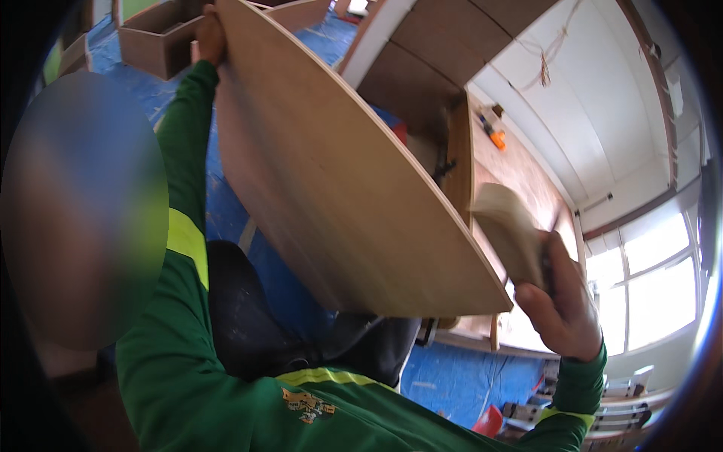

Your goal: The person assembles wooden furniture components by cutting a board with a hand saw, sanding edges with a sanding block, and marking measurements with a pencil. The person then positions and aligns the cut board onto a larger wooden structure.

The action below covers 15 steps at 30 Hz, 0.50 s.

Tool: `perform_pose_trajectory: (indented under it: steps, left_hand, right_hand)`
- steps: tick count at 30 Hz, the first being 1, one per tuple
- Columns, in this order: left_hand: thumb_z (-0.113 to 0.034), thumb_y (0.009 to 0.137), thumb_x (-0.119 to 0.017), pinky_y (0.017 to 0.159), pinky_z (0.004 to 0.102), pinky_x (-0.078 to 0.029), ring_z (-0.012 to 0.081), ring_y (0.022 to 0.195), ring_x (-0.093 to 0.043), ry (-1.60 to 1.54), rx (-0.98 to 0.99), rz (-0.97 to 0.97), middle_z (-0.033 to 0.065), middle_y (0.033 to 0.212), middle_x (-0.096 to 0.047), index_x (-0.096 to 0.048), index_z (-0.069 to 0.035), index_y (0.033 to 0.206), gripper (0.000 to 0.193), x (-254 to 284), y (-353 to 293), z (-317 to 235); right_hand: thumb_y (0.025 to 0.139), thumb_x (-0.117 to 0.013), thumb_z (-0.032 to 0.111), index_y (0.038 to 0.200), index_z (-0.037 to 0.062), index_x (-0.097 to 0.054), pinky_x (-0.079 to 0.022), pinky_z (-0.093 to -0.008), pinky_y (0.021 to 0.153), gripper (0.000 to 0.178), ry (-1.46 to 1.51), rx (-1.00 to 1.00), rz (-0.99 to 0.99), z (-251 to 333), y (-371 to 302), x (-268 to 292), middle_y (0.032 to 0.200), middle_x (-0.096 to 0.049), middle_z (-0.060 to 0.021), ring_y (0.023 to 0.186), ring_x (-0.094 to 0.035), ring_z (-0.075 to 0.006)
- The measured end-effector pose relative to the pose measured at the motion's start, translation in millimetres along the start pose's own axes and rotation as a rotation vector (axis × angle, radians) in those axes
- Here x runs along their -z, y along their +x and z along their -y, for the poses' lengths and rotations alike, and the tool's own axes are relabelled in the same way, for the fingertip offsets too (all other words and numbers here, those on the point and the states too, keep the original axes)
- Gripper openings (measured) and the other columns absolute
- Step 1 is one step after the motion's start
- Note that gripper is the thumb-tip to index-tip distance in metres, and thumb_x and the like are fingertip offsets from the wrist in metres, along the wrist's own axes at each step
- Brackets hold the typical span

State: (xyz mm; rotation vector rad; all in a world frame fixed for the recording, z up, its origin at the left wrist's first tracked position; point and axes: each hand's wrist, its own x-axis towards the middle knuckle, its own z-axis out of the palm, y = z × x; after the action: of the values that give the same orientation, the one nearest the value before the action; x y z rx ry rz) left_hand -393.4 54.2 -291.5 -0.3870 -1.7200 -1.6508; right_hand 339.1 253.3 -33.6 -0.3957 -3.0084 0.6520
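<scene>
A large plywood panel (339,188) stands tilted across the middle, its corner low and close to my body. At its far left corner my left hand (211,38) is closed on the edge, arm stretched out. My right hand (561,301) is raised off the panel's right corner. Its fingers wrap round a beige curved piece (501,218), smeared by motion, so its exact kind does not show. A narrow gap lies between that piece and the panel's long edge.
Blue sheeting (459,380) covers the floor. An open wooden box (154,47) sits at the far left. An orange and black power tool (493,134) lies on a wooden worktop (520,169) beyond the panel. Metal ladder-like parts (617,414) are at the lower right.
</scene>
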Motion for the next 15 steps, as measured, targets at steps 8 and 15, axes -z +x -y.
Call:
perform_pose_trajectory:
  steps: [8, 15]
  left_hand:
    - [-0.064, 0.113, -0.04, 0.096, 0.0471, -0.052, 0.0402, 0.106, -0.072, -0.067, 0.175, 0.013, 0.0283, 0.107, -0.075, -0.074, 0.001, 0.123, 0.074, 18, -26, -58]
    - [-0.072, 0.108, -0.046, 0.092, 0.0397, -0.051, 0.0229, 0.097, -0.069, -0.238, 0.276, -0.049, 0.0123, 0.102, -0.078, -0.078, 0.003, 0.105, 0.082, 36, -35, -85]
  right_hand:
    - [0.11, -0.057, 0.05, 0.129, -0.0004, -0.058, -0.053, -0.0472, 0.073, 0.054, -0.217, 0.515, 0.048, 81, 232, -58, 0.087, -0.068, -0.0252, 0.077, -0.071, -0.0386]
    - [0.108, -0.052, 0.051, 0.14, -0.0093, -0.062, -0.052, -0.0455, 0.104, 0.07, -0.55, 0.677, 0.169, 230, 541, -121, 0.131, -0.07, -0.0283, 0.123, -0.068, -0.0356]
